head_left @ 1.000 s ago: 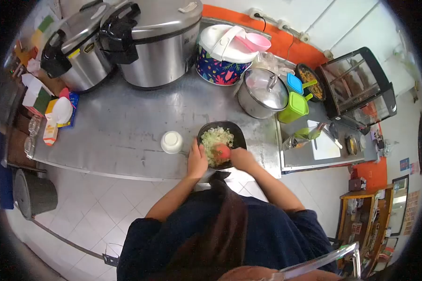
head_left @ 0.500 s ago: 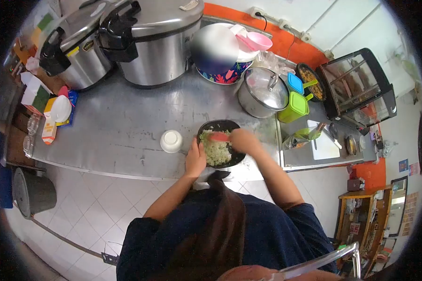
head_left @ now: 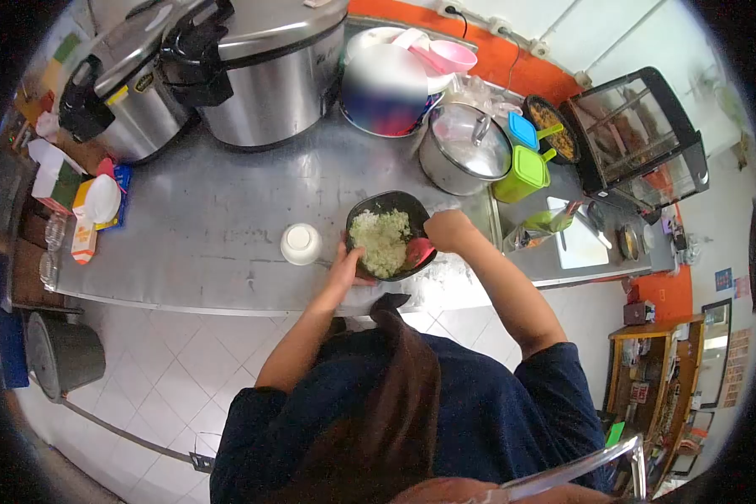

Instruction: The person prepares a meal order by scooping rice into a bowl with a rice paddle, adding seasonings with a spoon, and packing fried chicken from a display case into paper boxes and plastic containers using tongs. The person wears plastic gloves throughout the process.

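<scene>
A black bowl (head_left: 384, 202) holds pale green and white rice (head_left: 383, 241) near the counter's front edge. My left hand (head_left: 344, 267) grips the bowl's left rim, thumb over the edge and fingers lower on the outside. At the bowl's right side, my right hand (head_left: 450, 231) is closed round the handle of a red rice paddle (head_left: 419, 250). The paddle's blade is inside the bowl against the right wall, beside the rice. A small white bowl, seemingly upside down (head_left: 301, 244), stands just left of the black bowl.
Two large steel rice cookers (head_left: 265, 92) stand at the back left. A lidded pot (head_left: 465, 155) and a green lidded container (head_left: 527, 174) sit at the back right. Further right lie a white cutting board with a knife (head_left: 578, 239) and a glass display case (head_left: 638, 139).
The red paddle has gone from the middle of the rice to the bowl's right wall. The rice's surface has shifted, and more white grains show at the upper left.
</scene>
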Motion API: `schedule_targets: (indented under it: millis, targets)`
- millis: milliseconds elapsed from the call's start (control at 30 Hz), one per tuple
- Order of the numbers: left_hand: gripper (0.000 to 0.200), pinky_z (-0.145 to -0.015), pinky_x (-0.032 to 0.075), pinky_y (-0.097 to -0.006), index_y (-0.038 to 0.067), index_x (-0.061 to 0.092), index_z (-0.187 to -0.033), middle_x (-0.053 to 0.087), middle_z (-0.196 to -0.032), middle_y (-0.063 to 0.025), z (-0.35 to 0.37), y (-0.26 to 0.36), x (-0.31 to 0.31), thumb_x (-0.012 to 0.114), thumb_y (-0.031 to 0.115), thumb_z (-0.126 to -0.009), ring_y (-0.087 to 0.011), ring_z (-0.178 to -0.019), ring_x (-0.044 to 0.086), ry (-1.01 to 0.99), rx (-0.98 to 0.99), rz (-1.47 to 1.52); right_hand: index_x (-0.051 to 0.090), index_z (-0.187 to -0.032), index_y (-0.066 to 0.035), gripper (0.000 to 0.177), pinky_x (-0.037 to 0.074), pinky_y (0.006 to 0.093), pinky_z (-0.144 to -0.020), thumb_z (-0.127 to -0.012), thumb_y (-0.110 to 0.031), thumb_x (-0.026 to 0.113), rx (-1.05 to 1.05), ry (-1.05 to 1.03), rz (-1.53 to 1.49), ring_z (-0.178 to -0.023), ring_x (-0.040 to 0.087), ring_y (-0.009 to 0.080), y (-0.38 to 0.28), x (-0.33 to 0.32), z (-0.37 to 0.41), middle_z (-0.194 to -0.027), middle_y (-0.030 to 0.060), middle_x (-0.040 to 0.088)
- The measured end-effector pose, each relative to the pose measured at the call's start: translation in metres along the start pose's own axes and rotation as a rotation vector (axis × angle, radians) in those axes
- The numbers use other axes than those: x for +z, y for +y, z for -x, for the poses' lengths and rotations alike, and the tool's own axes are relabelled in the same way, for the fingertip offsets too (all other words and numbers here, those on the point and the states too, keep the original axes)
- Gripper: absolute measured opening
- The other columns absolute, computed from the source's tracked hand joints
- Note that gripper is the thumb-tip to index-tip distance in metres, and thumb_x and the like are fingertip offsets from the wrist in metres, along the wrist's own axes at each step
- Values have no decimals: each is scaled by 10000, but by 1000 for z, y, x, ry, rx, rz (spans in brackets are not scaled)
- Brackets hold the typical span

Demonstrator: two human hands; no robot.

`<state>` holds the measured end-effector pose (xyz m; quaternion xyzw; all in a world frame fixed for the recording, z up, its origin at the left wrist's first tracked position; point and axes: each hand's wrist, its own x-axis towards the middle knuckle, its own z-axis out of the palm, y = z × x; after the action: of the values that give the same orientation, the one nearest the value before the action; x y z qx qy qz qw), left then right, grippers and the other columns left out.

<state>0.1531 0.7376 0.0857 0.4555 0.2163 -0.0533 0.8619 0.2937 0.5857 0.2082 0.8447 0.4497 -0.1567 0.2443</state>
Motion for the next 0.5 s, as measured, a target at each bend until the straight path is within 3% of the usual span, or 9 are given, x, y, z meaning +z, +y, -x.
schedule_targets:
  millis: [33, 100, 167, 233, 267, 367, 400, 433, 500]
  targets:
    - [641, -559, 537, -402, 179, 57, -1295, 300, -1231, -168, 2, -4, 1, 462, 256, -805, -356, -925, 507, -11, 4, 46, 630, -686, -67, 199, 470, 384, -611, -704, -236, 526, -2, 0, -2, -706, 595, 281, 1, 3, 0, -736, 123, 612]
    - [653, -569, 534, -407, 181, 35, -1297, 311, -1219, -174, 6, -12, 2, 462, 250, -808, -350, -892, 527, -20, 0, 90, 617, -671, -39, 199, 457, 389, -611, -700, -215, 527, -98, -124, -348, -679, 584, 299, -2, 17, 1, -709, 153, 599]
    - [662, -592, 532, -406, 191, -13, -1295, 305, -1221, -175, 7, -18, 4, 449, 274, -828, -343, -838, 549, -56, -24, 134, 605, -666, -19, 225, 447, 391, -601, -706, -226, 526, -142, -55, -373, -663, 572, 311, -10, 47, -2, -673, 173, 581]
    - [626, -626, 525, -414, 168, 10, -1279, 320, -1205, -185, 13, -20, 7, 440, 287, -840, -341, -845, 549, -56, -12, 124, 610, -682, -16, 248, 444, 393, -601, -712, -252, 539, -69, 69, -559, -663, 569, 317, -26, 62, 2, -652, 179, 573]
    - [593, -661, 518, -421, 145, 33, -1262, 336, -1189, -195, 17, -20, 8, 431, 301, -852, -339, -852, 550, -56, 8, 112, 601, -689, 9, 263, 438, 384, -549, -737, -237, 525, -50, 128, -695, -590, 569, 307, -31, 71, 2, -615, 198, 553]
    - [639, -665, 516, -392, 198, -27, -1291, 307, -1218, -172, 23, -28, 19, 431, 286, -854, -318, -814, 560, 18, 33, 121, 592, -684, 25, 278, 444, 395, -559, -749, -236, 521, 118, 40, -982, -603, 567, 336, -45, 47, 14, -628, 233, 549]
    - [639, -665, 516, -392, 198, -27, -1291, 307, -1218, -172, 24, -30, 22, 431, 286, -854, -318, -814, 560, 20, 30, 120, 598, -716, 15, 253, 422, 366, -486, -751, -220, 512, 135, -16, -1148, -522, 546, 258, -45, 55, 10, -588, 165, 561]
    - [631, -696, 501, -376, 160, -4, -1292, 316, -1211, -174, 25, -32, 23, 434, 278, -853, -308, -851, 546, 25, 54, 71, 598, -716, 15, 253, 422, 366, -486, -751, -220, 512, 134, -19, -1152, -522, 546, 258, -42, 61, 9, -588, 165, 561]
    - [625, -726, 487, -361, 122, 19, -1293, 325, -1204, -176, 21, -42, 18, 437, 270, -853, -298, -888, 532, 31, 76, 23, 608, -746, -3, 260, 389, 317, -427, -767, -239, 502, 184, -88, -1430, -466, 492, 166, -31, 70, 10, -549, 77, 537]
